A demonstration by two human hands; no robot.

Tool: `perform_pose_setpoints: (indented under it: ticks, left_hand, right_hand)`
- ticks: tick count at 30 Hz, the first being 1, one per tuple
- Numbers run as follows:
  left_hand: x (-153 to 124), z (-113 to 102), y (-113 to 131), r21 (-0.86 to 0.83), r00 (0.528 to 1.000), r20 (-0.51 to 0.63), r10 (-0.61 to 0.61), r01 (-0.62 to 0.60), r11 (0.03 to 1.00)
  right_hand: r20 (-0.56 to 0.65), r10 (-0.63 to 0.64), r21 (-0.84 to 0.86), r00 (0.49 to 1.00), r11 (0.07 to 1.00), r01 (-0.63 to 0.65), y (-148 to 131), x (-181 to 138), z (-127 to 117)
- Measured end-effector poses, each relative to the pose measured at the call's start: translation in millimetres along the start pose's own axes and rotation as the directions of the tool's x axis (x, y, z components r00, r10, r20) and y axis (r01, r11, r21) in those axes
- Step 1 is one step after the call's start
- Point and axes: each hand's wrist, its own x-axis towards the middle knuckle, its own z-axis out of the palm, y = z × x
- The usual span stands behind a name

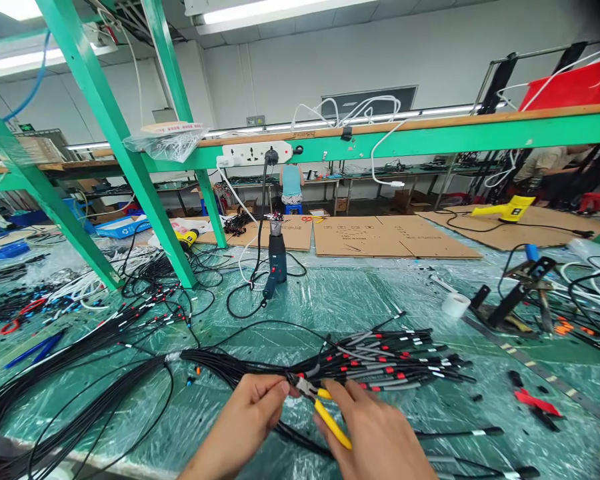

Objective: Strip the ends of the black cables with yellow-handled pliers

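Note:
My right hand is wrapped round the yellow handles of a pair of cutting pliers. Their metal jaws point to the left, right beside the fingertips of my left hand. The thumb and forefinger of my left hand pinch a black cable end, of which only a little shows. Just behind both hands lies a thick bundle of black cables. Its ends fan out to the right, with grey sleeves and red and white bands.
A heat gun stands upright behind the bundle, its cord looped beside it. White tape and a black metal fixture stand to the right. Blue-handled pliers lie at left. Green posts rise there, and cardboard lies at the back.

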Motion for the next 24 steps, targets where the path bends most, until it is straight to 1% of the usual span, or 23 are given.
perform_pose_setpoints:
  ticks: [3,6,8,10,12,13,14,15,16,18,19,21,22,24]
  left_hand:
    - [-0.4,1.4,-1.2,-0.042,1.0,0.009,0.026,-0.026,0.999]
    - [-1.7,1.4,-1.2,-0.049,0.998,0.017,0.068,-0.067,0.997]
    - [-2.9,0.7,-1.6,-0.049,0.995,0.022,0.1,-0.098,0.994]
    - [-4.7,-0.5,-1.7,-0.044,0.992,0.032,0.125,-0.123,0.991]
    - [-6.7,-2.1,-0.7,-0.029,0.989,0.046,0.142,-0.141,0.99]
    - [-7.7,-3.0,0.4,-0.018,0.988,0.05,0.147,-0.146,0.989]
    - [-8.4,-4.0,1.6,-0.013,0.988,0.05,0.145,-0.145,0.989]
    - [-8.9,-4.8,3.0,-0.022,0.99,0.052,0.13,-0.129,0.991]
    - [-9.1,-5.4,4.1,-0.044,0.993,0.052,0.103,-0.101,0.994]
    - [-9.2,-5.6,5.4,-0.105,0.998,0.053,0.037,-0.031,0.994]
    - [-9.1,-5.2,5.5,-0.136,0.999,0.051,0.008,-0.001,0.991]
    - [-9.2,-3.5,4.5,-0.184,0.999,0.034,-0.015,0.021,0.983]
    - [-9.5,-2.3,3.7,-0.202,1.0,0.021,-0.012,0.016,0.979]
    - [-10.1,-0.2,2.0,-0.242,1.0,-0.014,0.001,-0.005,0.97]
  right_hand:
    - [0.15,0.041,0.246,0.988,0.966,-0.077,-2.4,2.8,-7.7]
    - [0.232,-0.002,0.459,0.973,0.882,-0.108,-3.8,7.3,-18.7]
    - [0.293,-0.052,0.604,0.955,0.784,-0.143,-3.4,9.5,-24.8]
    - [0.395,-0.106,0.719,0.913,0.654,-0.235,-2.6,10.2,-29.3]
    - [0.479,-0.143,0.764,0.866,0.554,-0.331,-2.3,9.4,-32.4]
    - [0.495,-0.152,0.766,0.855,0.54,-0.348,-2.7,8.6,-33.3]
    - [0.484,-0.147,0.76,0.863,0.56,-0.331,-3.3,7.6,-33.4]
    - [0.448,-0.125,0.736,0.885,0.614,-0.286,-4.1,6.4,-32.7]
    - [0.395,-0.091,0.685,0.914,0.693,-0.227,-5.0,5.0,-31.0]
    - [0.249,-0.036,0.51,0.968,0.854,-0.1,-6.6,1.9,-24.6]
    - [0.168,-0.031,0.41,0.985,0.911,-0.041,-7.1,0.2,-20.3]
    - [0.02,-0.063,0.239,0.998,0.969,0.056,-7.2,-3.0,-11.6]
    - [-0.055,-0.092,0.167,0.994,0.981,0.1,-6.9,-4.3,-8.3]
    - [-0.192,-0.146,0.033,0.971,0.987,0.155,-6.0,-6.1,-5.1]
